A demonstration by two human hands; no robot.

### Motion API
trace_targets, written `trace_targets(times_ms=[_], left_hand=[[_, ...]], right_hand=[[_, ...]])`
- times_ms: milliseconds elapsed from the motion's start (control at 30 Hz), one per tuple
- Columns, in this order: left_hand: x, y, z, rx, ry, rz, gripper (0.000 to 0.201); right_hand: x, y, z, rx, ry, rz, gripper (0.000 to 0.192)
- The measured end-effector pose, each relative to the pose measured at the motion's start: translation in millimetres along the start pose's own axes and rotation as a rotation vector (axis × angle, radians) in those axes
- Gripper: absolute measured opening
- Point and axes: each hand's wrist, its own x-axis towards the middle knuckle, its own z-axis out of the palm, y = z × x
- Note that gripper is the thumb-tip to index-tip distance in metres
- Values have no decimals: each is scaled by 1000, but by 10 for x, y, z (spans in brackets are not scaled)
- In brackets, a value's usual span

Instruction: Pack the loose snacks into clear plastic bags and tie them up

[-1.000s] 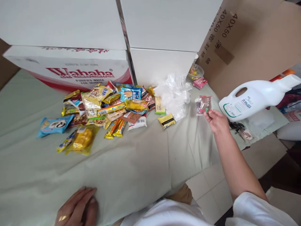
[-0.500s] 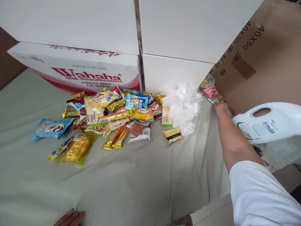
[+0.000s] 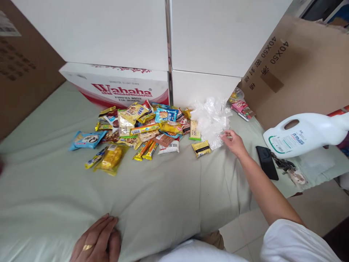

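Dozens of snack packets lie heaped against stacked boxes; the right hand, fingers loosely spread, touches a crumpled plastic bag beside them, while the left hand rests flat, bracing on the green-sheeted surface.

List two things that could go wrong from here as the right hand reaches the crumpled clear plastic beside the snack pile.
1. The right hand touches the crumpled clear plastic, which lies against the snack pile; pulling it may drag the yellow packet along.
2. The white jug lies on its side beside the forearm, above the black phone; a backward sweep might knock it.
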Motion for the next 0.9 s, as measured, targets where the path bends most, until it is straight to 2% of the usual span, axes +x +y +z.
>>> trace_targets(times_ms=[167, 300, 400, 500, 600, 667, 700, 800, 900], left_hand=[[39, 63, -29, 28, 55, 40, 19], [30, 52, -39, -16, 65, 15, 19], [86, 127, -131, -116, 153, -95, 16], [278, 395, -228, -245, 258, -180, 14], [618, 790, -183, -532, 117, -240, 19], [865, 1014, -68, -736, 43, -421, 35], [972, 1091, 1, -844, 6, -515, 37], [1158, 1140, 177, -1155, -127, -719, 36], [1151, 968, 245, -1357, -165, -875, 43]], right_hand=[[-233, -327, 53, 146, -26, 48, 40], [-625, -649, 102, 420, -108, 129, 43], [-944, -786, 343, 547, -155, 162, 42], [-1268, -841, 708, 566, -187, 160, 40], [-1627, -871, 1069, 566, -321, 212, 41], [-1839, -888, 1243, 547, -456, 239, 41], [-1918, -896, 1298, 534, -513, 242, 41], [-2005, -906, 1329, 526, -552, 239, 40], [-1901, -878, 1222, 539, -463, 274, 41]])
